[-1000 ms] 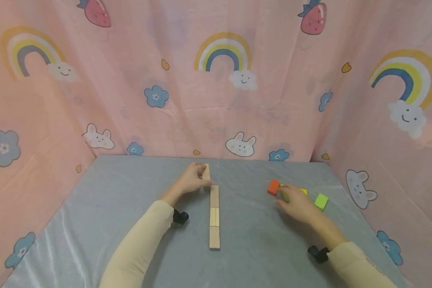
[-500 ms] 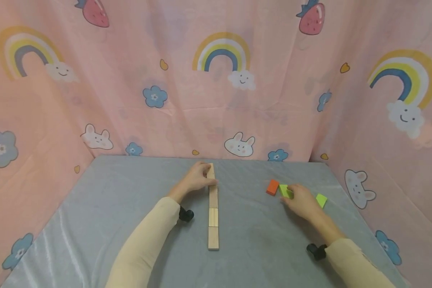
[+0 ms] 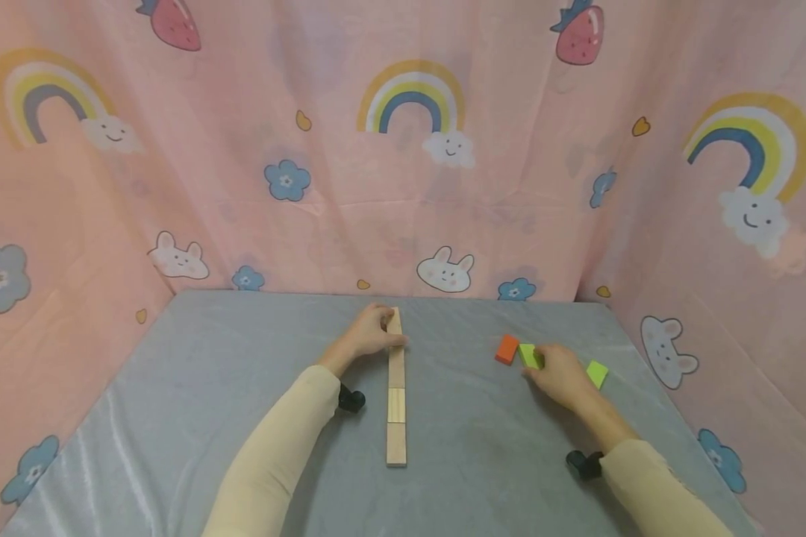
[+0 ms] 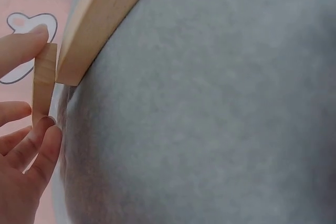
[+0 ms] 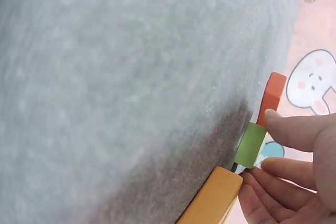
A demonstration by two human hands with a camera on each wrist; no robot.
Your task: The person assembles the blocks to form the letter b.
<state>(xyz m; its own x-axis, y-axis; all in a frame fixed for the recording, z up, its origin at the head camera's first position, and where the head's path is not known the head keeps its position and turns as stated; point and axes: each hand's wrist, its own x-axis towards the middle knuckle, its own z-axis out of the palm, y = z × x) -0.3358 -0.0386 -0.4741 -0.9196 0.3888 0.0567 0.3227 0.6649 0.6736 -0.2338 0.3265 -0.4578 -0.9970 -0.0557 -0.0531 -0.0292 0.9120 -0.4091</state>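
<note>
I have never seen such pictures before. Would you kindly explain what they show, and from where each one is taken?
There is no machine, only a person's bare left hand and right hand. The wide picture looks down from the head; the two close ones look from each wrist. On the grey cloth is a row of wooden blocks. To its right are a red block, a green block, a yellow block and another green block. The left hand pinches the end block, farthest away. The right hand is at the first green block; whether it grips, I cannot tell.
</note>
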